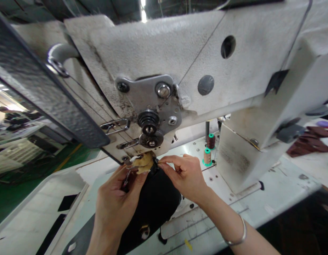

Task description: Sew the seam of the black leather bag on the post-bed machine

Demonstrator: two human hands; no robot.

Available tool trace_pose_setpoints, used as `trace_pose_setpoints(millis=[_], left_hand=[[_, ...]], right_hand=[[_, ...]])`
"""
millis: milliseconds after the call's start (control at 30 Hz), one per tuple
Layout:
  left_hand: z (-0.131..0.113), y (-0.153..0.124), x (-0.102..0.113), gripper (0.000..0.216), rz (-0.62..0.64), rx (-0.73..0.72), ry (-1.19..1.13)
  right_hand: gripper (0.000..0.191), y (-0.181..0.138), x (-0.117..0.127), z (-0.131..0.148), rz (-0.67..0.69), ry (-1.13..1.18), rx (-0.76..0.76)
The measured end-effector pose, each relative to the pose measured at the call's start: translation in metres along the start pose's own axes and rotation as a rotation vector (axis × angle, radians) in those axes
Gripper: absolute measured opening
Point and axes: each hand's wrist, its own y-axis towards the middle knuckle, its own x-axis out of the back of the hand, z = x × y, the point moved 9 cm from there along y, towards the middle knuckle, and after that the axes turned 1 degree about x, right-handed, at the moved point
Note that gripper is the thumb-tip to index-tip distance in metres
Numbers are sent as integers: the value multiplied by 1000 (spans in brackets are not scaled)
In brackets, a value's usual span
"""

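A big white industrial sewing machine (180, 53) fills the upper view, with its tension discs (149, 125) in the middle. Under its head lies a black workpiece (153, 202) with a tan piece (144, 163) at the needle end. My left hand (113, 202) grips the left side of the black workpiece, its fingers closed by the tan piece. My right hand (184, 173) pinches the workpiece's upper edge right beside the needle area. A metal bangle (239, 235) sits on my right wrist.
Two thread spools, a dark one (211, 141) and a tan one (207, 157), stand on the white machine table (259, 198) behind my right hand. Dark red cut pieces (310, 141) lie at the far right. A green floor (20, 191) and other workstations show at left.
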Motion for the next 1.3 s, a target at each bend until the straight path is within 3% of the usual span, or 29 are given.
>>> trace_pose_setpoints(millis=[1300], left_hand=[[0, -2, -1, 31, -7, 53, -47]], right_hand=[[12, -2, 1, -4, 55, -25, -30]])
